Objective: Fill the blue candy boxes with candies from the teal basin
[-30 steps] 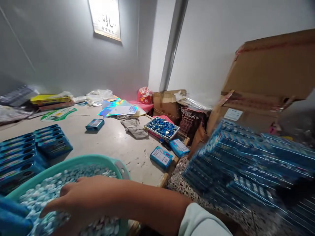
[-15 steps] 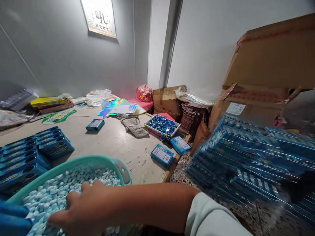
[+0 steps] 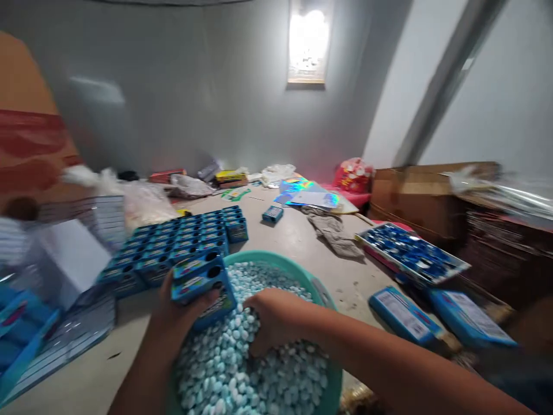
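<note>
Left hand [image 3: 177,311]: now visible, gripping blue boxes [image 3: 211,297] over basin [image 3: 263,258]!
Right hand [image 3: 276,323]: deep in our pellets [image 3: 233,351], grip hidden.
Surface [image 3: 298,249], near edge: basin.

Bare tabletop [image 3: 298,239] beyond the basin [image 3: 276,258] — blue boxes [image 3: 185,233] barring left, shallow tray [image 3: 389,257] barring right

You have a smooth plastic tub [image 3: 259,256] with smooth little pieces [image 3: 235,357] in it, the boxes [image 3: 222,297] you hold look like shiny card, the grey cloth [image 3: 337,233] looks rough and dull, the rainbow sheets [image 3: 300,187] gleam like foil, and the brown box [image 3: 406,202] is dull cardboard.
</note>
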`<state>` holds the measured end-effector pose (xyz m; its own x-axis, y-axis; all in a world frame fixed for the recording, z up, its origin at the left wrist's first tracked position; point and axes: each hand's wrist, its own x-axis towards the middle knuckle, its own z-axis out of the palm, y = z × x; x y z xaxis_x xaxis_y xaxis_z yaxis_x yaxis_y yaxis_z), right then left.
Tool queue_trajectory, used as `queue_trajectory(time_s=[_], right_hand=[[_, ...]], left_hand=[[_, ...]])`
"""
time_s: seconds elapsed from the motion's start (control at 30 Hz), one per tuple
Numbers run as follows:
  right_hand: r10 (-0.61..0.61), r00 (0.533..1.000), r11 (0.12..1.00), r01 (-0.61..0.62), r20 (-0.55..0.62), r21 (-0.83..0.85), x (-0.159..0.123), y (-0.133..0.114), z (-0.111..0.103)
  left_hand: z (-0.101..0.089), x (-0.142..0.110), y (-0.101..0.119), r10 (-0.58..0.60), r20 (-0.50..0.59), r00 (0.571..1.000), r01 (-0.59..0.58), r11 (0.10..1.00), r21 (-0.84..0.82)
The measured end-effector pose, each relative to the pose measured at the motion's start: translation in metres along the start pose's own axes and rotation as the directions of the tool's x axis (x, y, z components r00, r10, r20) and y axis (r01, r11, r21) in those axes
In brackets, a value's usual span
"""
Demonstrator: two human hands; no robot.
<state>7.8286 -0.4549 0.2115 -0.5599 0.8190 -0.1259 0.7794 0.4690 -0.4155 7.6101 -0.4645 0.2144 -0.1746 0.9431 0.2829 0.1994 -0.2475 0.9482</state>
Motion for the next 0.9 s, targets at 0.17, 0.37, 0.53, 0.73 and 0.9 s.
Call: queue_trajectory(time_s=[0.17, 0.37, 0.53, 0.73, 0.9], right_hand=[[0.119, 0.99, 0.988, -0.112, -0.068, 0.104, -0.005, 0.0, 0.011], [0.144, 0.982, 0.951, -0.101, -0.127, 0.292, -0.015, -0.011, 0.004], [0.108, 0.945, 0.762, 0.122, -0.31, 0.636, -0.01, -0.013, -0.02], [0.307, 0.796, 0.506, 0.327, -0.521, 0.798, 0.012, -0.032, -0.061], [0.289, 0.736, 0.376, 0.5, -0.612, 0.78, 0.038, -0.049, -0.055]], left_hand=[[0.003, 0.003, -0.005, -0.042, 0.041, 0.998, 0.05, 0.979, -0.197], [0.0, 0.002, -0.009, -0.009, 0.152, 0.988, 0.055, 0.952, -0.301], [0.001, -0.002, -0.003, 0.04, 0.231, 0.972, 0.023, 0.964, -0.264], [0.004, -0.01, 0.009, 0.006, 0.266, 0.964, 0.024, 0.994, -0.107], [0.002, -0.013, 0.014, -0.043, 0.371, 0.928, 0.046, 0.999, 0.003]])
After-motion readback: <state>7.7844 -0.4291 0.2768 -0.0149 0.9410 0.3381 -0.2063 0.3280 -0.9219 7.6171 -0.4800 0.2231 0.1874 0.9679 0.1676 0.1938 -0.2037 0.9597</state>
